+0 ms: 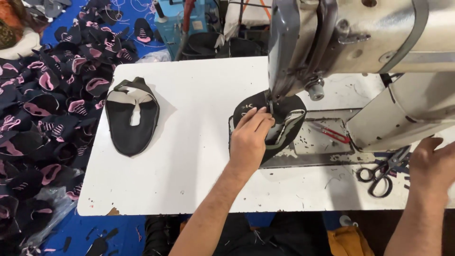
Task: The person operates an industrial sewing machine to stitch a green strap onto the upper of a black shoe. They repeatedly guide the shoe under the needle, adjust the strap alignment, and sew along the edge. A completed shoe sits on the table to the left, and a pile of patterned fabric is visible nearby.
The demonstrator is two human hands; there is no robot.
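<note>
We hold the black fabric piece [284, 124] flat under the needle of the sewing machine [341, 42] with our left hand [250, 137], fingers spread on it, while our right hand [433, 163] rests empty near the scissors [381, 173] on the worktop [189, 156]; it seems the seam is in progress, and next the piece needs steady guiding.

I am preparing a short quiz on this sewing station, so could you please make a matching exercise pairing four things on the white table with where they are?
Things:
1. black fabric piece with white lining
2. black fabric piece with grey trim
3. black-handled scissors
4. small red-handled snips

Places:
A. under the sewing machine's needle, held down by the left hand
B. on the machine's metal base plate, right of the needle
C. alone on the table's left part
D. near the table's front edge, beside the right hand

Pairs: 1-C, 2-A, 3-D, 4-B
</note>
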